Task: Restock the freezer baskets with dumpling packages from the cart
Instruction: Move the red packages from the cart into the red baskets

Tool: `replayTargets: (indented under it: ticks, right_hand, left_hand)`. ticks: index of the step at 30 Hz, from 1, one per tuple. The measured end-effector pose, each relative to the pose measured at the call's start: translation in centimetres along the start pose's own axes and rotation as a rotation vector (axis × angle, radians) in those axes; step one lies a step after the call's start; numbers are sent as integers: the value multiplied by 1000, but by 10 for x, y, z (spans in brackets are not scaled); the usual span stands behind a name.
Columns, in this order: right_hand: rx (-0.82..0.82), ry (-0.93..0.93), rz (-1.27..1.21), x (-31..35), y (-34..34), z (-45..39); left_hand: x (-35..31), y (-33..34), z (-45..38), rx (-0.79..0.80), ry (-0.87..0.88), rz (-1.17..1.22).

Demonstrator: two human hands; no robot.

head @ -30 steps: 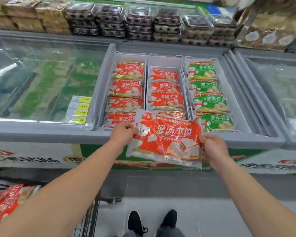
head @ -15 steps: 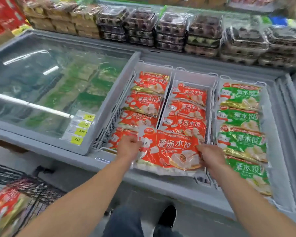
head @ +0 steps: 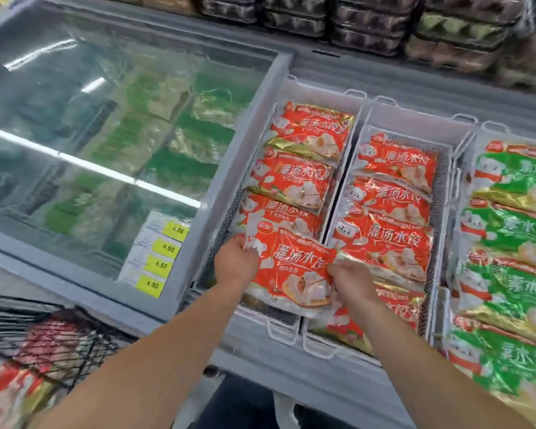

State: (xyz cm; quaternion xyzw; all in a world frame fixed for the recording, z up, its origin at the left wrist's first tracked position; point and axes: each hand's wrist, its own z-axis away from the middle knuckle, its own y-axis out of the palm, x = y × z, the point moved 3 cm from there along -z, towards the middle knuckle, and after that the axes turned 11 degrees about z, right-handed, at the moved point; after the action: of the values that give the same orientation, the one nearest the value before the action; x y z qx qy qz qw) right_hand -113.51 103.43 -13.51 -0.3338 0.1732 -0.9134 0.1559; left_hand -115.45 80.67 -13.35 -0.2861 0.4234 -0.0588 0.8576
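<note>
Grey chest freezer (head: 260, 360) fills the view, its open section on the right holding 3 white wire baskets side by side. At the near end of the left basket (head: 283, 331), the left hand (head: 235, 264) grips the left edge of a red dumpling package (head: 291, 274) with curled fingers, while the right hand (head: 351, 278) pinches the package's right edge, crumpling the film there. The package is tilted, its near edge over the basket's front rim and its far edge lying on the red packages (head: 294, 178) already overlapped in a row down that basket. Just beside it, the middle basket (head: 319, 348) holds another row of red packages (head: 387, 212), the nearest of which lies partly under the right forearm. The right basket (head: 455, 168) carries green dumpling packages (head: 508, 230) in the same overlapped row, running to the freezer's near right corner. Left of the baskets, a closed glass lid (head: 90, 125) covers blurred green packs, and 4 yellow price tags (head: 164, 257) reading 4.50 sit at its near right corner. At the lower left, the black wire cart (head: 59, 345) holds more red packages (head: 3, 397). Stacked clear trays (head: 369, 23) line the shelf behind the freezer's far edge.
</note>
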Motion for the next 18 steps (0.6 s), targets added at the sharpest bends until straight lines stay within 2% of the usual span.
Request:
replayTargets:
  ticks: [2, 4, 8, 12, 18]
  right_hand:
    - [117, 22, 15, 12, 24, -6]
    - [239, 13, 58, 16, 50, -14]
    - [126, -292, 596, 16, 72, -39]
    - [151, -477, 923, 25, 89, -53]
    - [295, -492, 1374, 2, 119, -85]
  left_hand:
    - [7, -5, -11, -42, 41, -92]
    - [22, -1, -21, -24, 65, -304]
    - [42, 22, -27, 254, 175, -571]
    - [55, 35, -57, 379, 196, -641]
    - [77, 43, -77, 519, 91, -743]
